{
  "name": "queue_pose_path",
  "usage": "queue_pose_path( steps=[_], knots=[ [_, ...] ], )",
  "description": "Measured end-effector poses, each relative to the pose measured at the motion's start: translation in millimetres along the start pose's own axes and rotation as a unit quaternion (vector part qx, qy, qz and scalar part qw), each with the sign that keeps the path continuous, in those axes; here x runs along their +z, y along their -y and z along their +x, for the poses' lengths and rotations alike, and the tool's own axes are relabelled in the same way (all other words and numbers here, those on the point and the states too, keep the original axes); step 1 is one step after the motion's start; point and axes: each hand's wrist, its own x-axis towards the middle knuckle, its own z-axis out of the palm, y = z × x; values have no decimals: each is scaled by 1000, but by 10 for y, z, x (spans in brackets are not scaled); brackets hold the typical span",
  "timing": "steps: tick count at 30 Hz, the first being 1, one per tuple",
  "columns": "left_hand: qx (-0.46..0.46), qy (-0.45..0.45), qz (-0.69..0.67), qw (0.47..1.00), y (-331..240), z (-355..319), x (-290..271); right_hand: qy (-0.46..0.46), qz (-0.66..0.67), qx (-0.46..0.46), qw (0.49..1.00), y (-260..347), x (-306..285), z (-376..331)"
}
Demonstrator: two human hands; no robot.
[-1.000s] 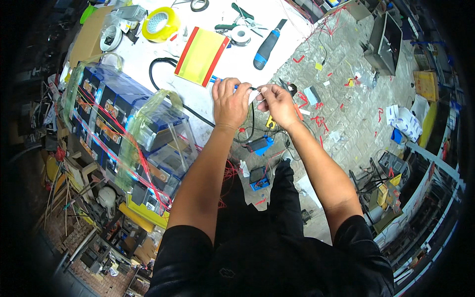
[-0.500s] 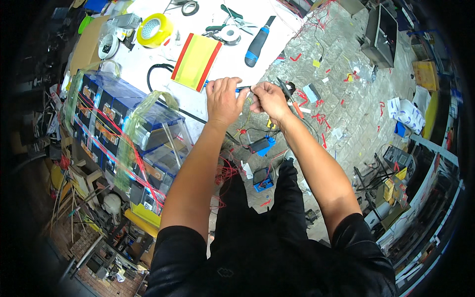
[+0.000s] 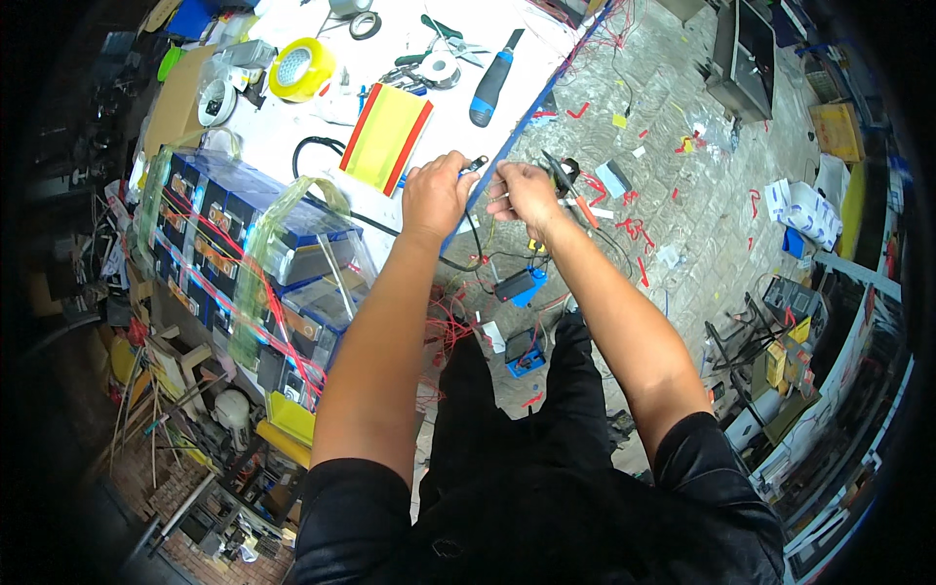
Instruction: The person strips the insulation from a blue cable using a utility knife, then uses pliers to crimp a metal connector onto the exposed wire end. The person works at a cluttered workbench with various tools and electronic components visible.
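Bench: messy white worktable (image 3: 302,127), battery pack (image 3: 244,253) on the left
Left hand (image 3: 434,195): closed, pinching the black cable's lug end (image 3: 475,166)
Right hand (image 3: 525,190): closed around pliers (image 3: 565,180)
Change: hands have drifted slightly apart, lug now out in the open

This is an electrical repair workshop. A blue-handled screwdriver (image 3: 492,80) and yellow tape roll (image 3: 300,68) lie beyond the fingers. Wire scraps litter the floor.

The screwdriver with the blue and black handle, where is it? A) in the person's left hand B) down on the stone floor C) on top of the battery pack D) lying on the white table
D: the screwdriver lies on the white table, beyond both hands, touched by neither.
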Motion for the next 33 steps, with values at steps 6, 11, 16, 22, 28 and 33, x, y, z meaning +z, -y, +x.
queue_pose_path(
  steps=[6, 11, 16, 22, 28, 33],
  knots=[
    [-116, 114, -58, 985, -64, 45, -137, -20, -65, 0, 998, 32, 260, -90],
    [-88, 130, -116, 981, 144, 94, -9, -36, -97, 16, 995, 123, 270, 48],
    [-126, 167, -194, 958, 216, 187, 39, -103, -70, 56, 991, 216, 422, 121],
    [-152, 188, -202, 949, 302, 222, 128, -116, -71, 63, 989, 242, 498, 132],
    [-146, 163, -177, 960, 281, 241, 121, -114, -130, 73, 982, 284, 457, 135],
    [-150, 164, -192, 956, 349, 156, 176, -96, -139, 56, 984, 298, 502, 22]
  ],
)
